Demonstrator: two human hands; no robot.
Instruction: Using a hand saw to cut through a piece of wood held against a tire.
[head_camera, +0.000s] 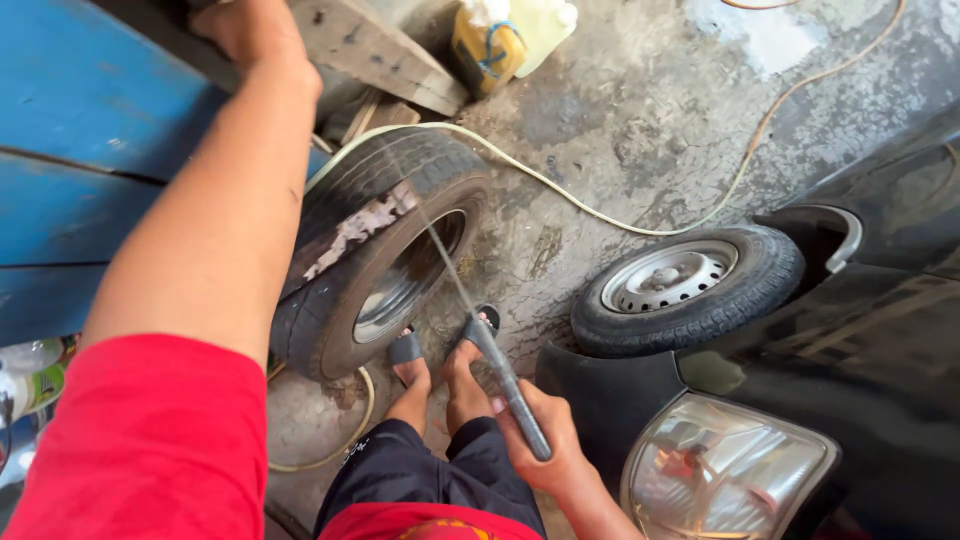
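Observation:
My right hand (548, 446) grips a grey hose nozzle (508, 385), and a thin jet of water (428, 225) shoots from it up toward the loose tyre. That worn tyre on its rim (385, 250) stands on edge, leaning against the blue wall (70, 150). My left arm in a red sleeve reaches up to the top left, where my left hand (252, 30) rests by a wooden plank (375, 50); its fingers are cut off by the frame edge. My feet in sandals (440, 350) stand just below the tyre.
A dark car (860, 380) fills the right side, with its front wheel (690, 285) and headlight (725, 470) close to my right hand. A pale hose (600, 215) snakes across the wet concrete. A yellow jug (505, 40) stands at the top. Bottles (30, 375) sit at the left edge.

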